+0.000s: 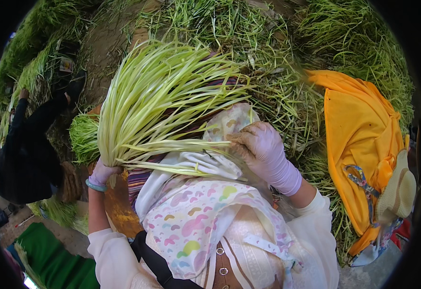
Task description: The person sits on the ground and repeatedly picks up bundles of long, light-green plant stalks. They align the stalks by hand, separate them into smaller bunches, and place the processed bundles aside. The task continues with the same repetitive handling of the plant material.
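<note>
My left hand (pixel 105 171), in a pale lilac glove, grips the base of a large bunch of long yellow-green leaves, likely garlic chives (pixel 152 94). The leaves fan out up and to the right above my lap. My right hand (pixel 255 148), in a similar glove with soiled fingertips, has its fingers drawn together at the tips of a few leaves that stretch sideways from the bunch. Whether it pinches them is unclear. A white apron with a coloured heart pattern (pixel 189 220) covers my lap, over striped cloth (pixel 138 182).
Cut leaves (pixel 279 90) litter the ground ahead, with green heaps (pixel 355 39) at upper right. Another bundle (pixel 84 137) lies beyond my left hand. A person in dark clothes (pixel 30 155) is at left; one in orange cloth (pixel 362 144), with a straw hat (pixel 398 188), at right.
</note>
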`<state>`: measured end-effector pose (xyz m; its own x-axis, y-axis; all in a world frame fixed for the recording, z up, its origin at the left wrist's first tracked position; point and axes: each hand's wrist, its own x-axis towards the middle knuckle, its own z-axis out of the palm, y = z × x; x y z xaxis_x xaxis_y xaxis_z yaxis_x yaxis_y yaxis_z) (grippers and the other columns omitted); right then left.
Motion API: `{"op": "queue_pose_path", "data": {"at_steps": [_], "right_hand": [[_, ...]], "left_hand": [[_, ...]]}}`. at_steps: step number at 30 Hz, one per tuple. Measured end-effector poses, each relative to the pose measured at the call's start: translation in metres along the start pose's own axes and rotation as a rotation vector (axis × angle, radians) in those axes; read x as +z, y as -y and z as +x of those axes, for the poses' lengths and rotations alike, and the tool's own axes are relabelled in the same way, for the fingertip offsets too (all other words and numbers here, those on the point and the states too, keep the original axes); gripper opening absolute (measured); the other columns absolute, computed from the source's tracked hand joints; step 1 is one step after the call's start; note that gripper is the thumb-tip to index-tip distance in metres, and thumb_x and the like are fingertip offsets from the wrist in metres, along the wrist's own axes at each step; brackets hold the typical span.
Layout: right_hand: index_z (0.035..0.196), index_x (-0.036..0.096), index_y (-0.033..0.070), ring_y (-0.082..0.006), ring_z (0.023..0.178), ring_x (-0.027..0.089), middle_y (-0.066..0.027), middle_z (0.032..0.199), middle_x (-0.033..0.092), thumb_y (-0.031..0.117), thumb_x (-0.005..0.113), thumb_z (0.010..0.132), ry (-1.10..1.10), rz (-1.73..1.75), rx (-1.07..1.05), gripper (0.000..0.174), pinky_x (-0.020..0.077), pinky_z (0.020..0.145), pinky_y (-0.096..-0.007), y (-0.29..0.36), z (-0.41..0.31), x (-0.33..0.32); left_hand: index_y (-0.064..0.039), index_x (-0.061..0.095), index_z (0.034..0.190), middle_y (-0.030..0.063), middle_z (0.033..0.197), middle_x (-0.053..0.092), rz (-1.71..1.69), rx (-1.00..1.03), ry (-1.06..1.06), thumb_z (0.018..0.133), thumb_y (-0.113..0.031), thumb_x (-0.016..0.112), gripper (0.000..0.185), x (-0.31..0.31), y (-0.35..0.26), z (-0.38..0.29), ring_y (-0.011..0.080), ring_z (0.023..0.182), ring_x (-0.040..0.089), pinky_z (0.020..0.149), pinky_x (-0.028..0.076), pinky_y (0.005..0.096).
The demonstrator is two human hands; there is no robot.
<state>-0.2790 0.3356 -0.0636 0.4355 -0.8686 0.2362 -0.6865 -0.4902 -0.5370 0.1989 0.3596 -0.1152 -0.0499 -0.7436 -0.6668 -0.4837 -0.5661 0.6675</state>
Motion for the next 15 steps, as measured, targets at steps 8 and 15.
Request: {"op": "queue_pose_path", "data": {"at_steps": [8, 15], "right_hand": [[0.101, 0.069, 0.004, -0.0180, 0.075, 0.064, -0.0059, 0.093, 0.073, 0.039, 0.063, 0.097, -0.273, 0.875, 0.635, 0.036, 0.0492, 0.069, -0.0295, -0.016, 0.012, 0.007], [0.112, 0.066, 0.010, -0.0097, 0.085, 0.064, -0.0005, 0.104, 0.073, 0.023, 0.060, 0.101, -0.310, 0.263, 0.549, 0.019, 0.0493, 0.068, -0.0249, -0.124, 0.006, 0.019]], "left_hand": [[-0.002, 0.065, 0.108, 0.0045, 0.088, 0.067, 0.159, 0.036, -0.027, 0.063, 0.001, 0.071, 0.045, 0.006, -0.011, -0.001, 0.0155, 0.080, 0.061, 0.071, 0.051, 0.0307], [-0.002, 0.063, 0.112, 0.0043, 0.095, 0.068, -0.002, 0.125, -0.010, 0.063, 0.000, 0.072, 0.050, 0.003, 0.002, 0.006, 0.0160, 0.083, 0.062, 0.074, 0.052, 0.0307]]}}
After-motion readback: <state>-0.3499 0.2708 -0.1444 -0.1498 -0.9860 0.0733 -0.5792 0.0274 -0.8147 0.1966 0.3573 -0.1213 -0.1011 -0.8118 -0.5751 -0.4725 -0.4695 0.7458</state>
